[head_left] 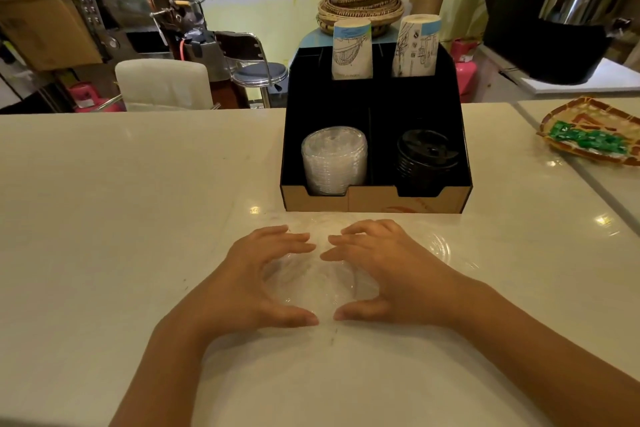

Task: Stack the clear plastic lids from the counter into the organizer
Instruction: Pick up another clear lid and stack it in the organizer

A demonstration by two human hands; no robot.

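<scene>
We see a pale counter (138, 184) bearing the black organizer (375, 199) centre, clear lids (320, 282) near, a patterned tray (588, 133) far right.

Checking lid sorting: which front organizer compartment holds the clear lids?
The front-left compartment: its stack of clear lids is translucent white, while the front-right one holds black lids. Paper cups sit in the back row.

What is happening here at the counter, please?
A person cups the left hand and right hand around clear plastic lids lying on the counter. Another clear lid lies beside the right hand. The organizer already holds a clear lid stack front-left and black lids front-right.
</scene>
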